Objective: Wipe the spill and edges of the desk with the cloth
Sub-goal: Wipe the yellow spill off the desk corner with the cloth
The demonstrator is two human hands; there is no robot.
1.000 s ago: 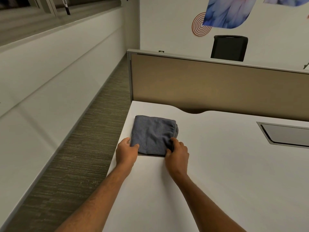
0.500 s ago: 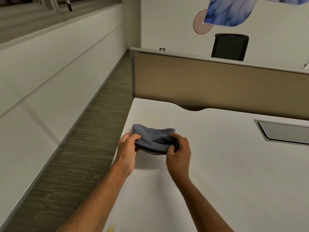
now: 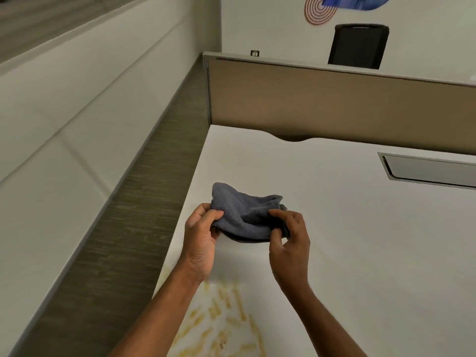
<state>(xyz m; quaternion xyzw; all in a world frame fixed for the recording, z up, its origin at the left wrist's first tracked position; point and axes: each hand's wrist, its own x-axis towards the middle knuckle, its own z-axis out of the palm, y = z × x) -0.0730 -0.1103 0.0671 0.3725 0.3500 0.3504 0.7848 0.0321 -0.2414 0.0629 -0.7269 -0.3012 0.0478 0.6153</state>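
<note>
Head view: both hands hold a grey cloth (image 3: 247, 217) lifted just above the white worktop (image 3: 360, 240), near its left edge. The left hand (image 3: 201, 235) pinches the cloth's left end; the right hand (image 3: 288, 240) pinches its right end. A yellow spill (image 3: 221, 320) lies nearer, between the forearms. The step looks like readying the cloth; next, it likely must come down onto the spill.

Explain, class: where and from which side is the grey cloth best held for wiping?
Grip the cloth at its two near corners, from the person's side, as the left hand and right hand do: it hangs limp and folded, so one-point holds would bunch it.
</note>
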